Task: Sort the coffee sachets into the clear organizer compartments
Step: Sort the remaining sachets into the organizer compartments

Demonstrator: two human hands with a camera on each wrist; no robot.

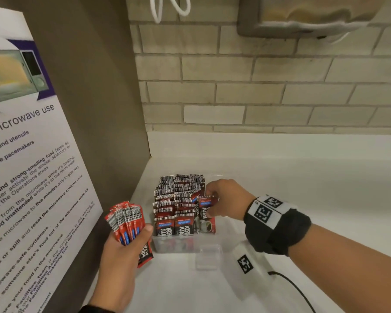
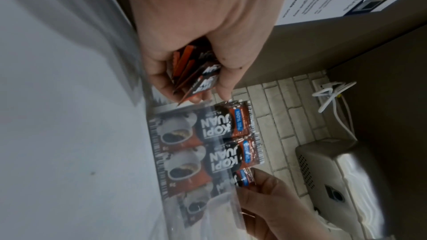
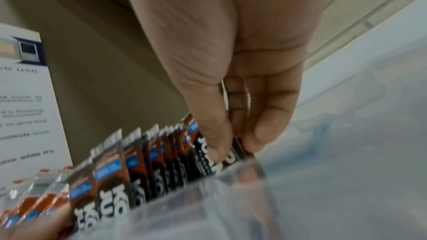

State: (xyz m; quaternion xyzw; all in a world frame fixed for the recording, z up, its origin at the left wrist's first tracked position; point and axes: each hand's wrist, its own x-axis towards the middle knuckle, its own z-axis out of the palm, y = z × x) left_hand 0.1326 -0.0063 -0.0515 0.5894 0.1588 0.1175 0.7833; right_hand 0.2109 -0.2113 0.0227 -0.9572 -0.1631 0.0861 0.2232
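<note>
Left hand (image 1: pixel 122 251): grip wrapped round fanned red foil coffee sachets (image 1: pixel 128 219), at 9 o'clock of organizer.
Right hand (image 1: pixel 226 199): grip pinching one red-black sachet (image 1: pixel 205 208) upright in clear plastic organizer (image 1: pixel 190 246), at the filled rows' 3 o'clock, on white counter (image 1: pixel 303 177).

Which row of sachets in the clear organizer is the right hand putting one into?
The right-most row: the right hand pinches a sachet there, while the two rows to its left stand packed and untouched.
</note>
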